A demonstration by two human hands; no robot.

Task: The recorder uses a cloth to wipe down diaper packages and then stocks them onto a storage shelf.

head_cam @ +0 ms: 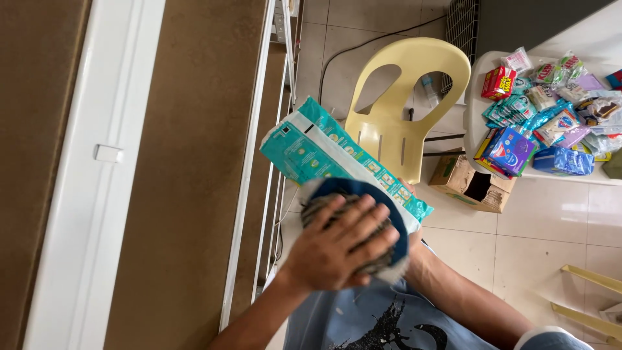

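Note:
I hold a teal and white plastic package (317,146) up in front of me, tilted. My left hand (337,249) lies flat on its lower end, with the fingers spread over a round blue and white cloth (389,201) that has a striped grey middle, pressing it against the package. My right hand (416,245) reaches in from the lower right and grips the package from behind. That hand is mostly hidden; only the wrist and a fingertip at the package's edge show.
A pale yellow plastic chair (405,84) stands just behind the package. A white table (476,104) at the right carries several colourful packets. A torn cardboard box (463,178) sits on the tiled floor. Brown panels with a white frame (110,155) fill the left.

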